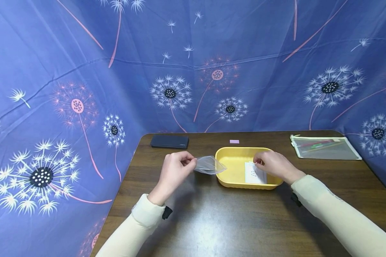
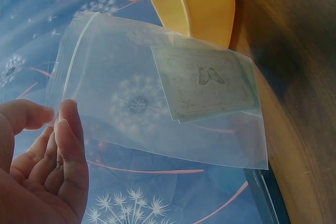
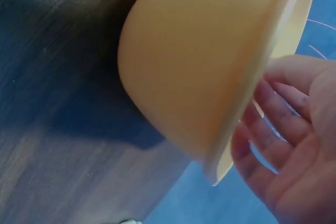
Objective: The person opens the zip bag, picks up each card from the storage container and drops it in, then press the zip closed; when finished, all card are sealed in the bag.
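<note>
My left hand [image 1: 177, 171] pinches the zip edge of a clear zip bag [image 1: 209, 165] between thumb and fingers, left of a yellow tray [image 1: 234, 185]. In the left wrist view the bag [image 2: 131, 119] hangs out from the fingers, with a butterfly-printed card [image 2: 205, 85] inside. My right hand [image 1: 275, 165] reaches over the tray's right side, its fingers bent. Its fingertips overlap the top of a white printed card [image 1: 255, 174] in the tray; I cannot tell whether they grip it. The right wrist view shows the fingers [image 3: 275, 114] by the rim, partly hidden behind it.
A dark flat case [image 1: 169, 141] lies at the back left of the wooden table [image 1: 193, 217]. A small pink block [image 1: 234, 141] sits behind the tray. At the back right is a mesh zip pouch [image 1: 325, 148] with pens in it. Blue dandelion cloth hangs behind.
</note>
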A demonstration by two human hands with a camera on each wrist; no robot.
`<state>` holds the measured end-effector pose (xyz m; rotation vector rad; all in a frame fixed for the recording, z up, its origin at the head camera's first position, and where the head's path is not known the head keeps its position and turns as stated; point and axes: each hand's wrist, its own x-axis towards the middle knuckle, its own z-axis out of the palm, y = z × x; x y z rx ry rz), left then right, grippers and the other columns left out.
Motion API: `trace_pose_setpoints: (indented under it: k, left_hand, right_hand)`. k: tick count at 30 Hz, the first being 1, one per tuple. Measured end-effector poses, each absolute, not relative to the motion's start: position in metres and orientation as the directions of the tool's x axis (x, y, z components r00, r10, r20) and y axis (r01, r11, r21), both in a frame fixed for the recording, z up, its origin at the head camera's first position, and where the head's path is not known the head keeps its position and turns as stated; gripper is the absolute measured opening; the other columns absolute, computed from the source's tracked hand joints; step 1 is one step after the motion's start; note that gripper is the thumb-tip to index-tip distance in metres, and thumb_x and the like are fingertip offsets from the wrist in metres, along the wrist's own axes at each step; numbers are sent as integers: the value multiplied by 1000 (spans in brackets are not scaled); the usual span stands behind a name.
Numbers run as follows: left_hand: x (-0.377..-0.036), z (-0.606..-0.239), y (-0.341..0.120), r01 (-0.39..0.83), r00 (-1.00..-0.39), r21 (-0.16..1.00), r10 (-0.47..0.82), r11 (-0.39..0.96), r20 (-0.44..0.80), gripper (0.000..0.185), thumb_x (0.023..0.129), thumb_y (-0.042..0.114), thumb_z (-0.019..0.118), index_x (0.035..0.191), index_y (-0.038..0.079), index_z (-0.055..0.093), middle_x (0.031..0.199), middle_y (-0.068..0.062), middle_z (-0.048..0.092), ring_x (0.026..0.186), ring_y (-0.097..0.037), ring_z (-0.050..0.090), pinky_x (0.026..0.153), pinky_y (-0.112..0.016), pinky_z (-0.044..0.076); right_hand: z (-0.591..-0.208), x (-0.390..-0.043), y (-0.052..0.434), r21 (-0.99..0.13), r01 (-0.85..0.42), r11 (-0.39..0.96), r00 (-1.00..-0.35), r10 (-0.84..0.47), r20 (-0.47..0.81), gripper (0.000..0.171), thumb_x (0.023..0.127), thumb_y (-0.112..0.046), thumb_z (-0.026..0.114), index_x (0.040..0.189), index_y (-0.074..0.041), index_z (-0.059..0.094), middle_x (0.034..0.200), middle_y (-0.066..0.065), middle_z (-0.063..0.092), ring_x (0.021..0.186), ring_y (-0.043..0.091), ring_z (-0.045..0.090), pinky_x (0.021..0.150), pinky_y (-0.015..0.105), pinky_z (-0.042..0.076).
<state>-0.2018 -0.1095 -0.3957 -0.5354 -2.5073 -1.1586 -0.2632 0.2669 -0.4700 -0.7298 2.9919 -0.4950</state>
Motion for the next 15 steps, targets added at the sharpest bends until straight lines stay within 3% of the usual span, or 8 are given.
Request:
trace_pose_setpoints:
  k: [7, 15]
  left_hand:
    - [-202, -397, -109, 464, -876, 651, 200, 601, 439, 11, 88, 12, 74, 80, 18, 78, 62, 18, 63, 55, -2, 58, 53, -26, 48]
    - [-202, -398, -109, 464, -877, 656, 203, 595, 435, 10, 88, 12, 74, 81, 18, 78, 62, 19, 63, 55, -2, 59, 53, -26, 49]
  right_hand:
    - [-485, -267, 271, -299, -465, 833, -873, -487, 2, 33, 87, -14, 83, 111, 6, 73, 106, 16, 71, 100, 33, 68, 87, 51, 55]
    - [-493, -264, 270, -305, -430, 849, -877, -474, -81, 62, 85, -31, 87, 126, 10, 66, 121, 26, 64, 110, 40, 62, 94, 56, 51]
